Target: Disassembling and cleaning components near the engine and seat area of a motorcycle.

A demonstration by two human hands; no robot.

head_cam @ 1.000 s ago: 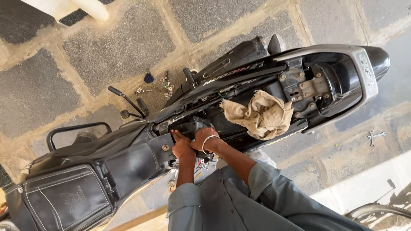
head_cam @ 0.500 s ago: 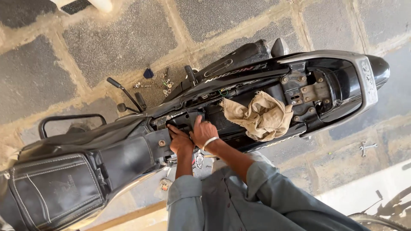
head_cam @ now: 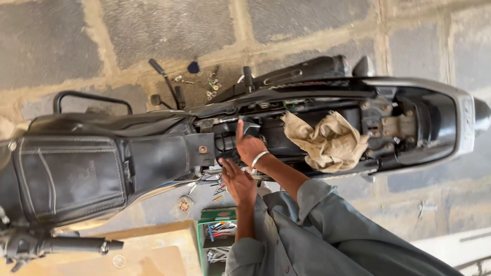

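Observation:
A black motorcycle (head_cam: 169, 153) with its seat removed lies across the view, its open frame cavity (head_cam: 286, 115) exposed. My right hand (head_cam: 249, 145), with a white bracelet on the wrist, reaches into the cavity just behind the fuel tank, thumb raised and fingers closed on a black part (head_cam: 251, 128). My left hand (head_cam: 236, 179) is lower, at the near side of the frame, fingers apart and touching the frame edge. A crumpled tan rag (head_cam: 327, 140) lies in the cavity to the right of my hands. Grey sleeves cover both arms.
A black tank bag (head_cam: 71, 174) sits on the tank at left. Small bolts and parts (head_cam: 207, 84) lie on the stone paving beyond the bike. A green toolbox (head_cam: 217, 235) with tools and a cardboard piece (head_cam: 153, 250) are on the near side. The handlebar grip (head_cam: 66, 245) is at lower left.
My left hand has come down from beside the right hand to the near side of the frame. My right hand stays in the cavity. The view has shifted closer.

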